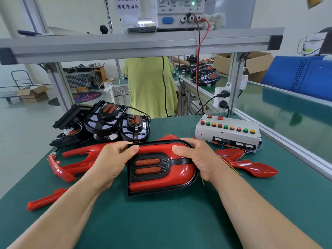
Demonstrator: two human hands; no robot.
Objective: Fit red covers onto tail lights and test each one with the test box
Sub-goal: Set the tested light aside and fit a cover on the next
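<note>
the tail light (pixel 159 166) with its red cover sits mid-surface between both hands; left hand (pixel 115 159) and right hand (pixel 197 159) squeeze its ends.

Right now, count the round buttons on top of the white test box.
11 on the test box: two red in the back row, nine in the front row running left to right, mixing red, green and orange. None seems hidden.

Pale walls (pixel 75 13) and glossy grey-green floor (pixel 23 123) — aluminium-framed benches (pixel 143 45), open cardboard boxes (pixel 31 93), a trolley (pixel 19 78).
</note>
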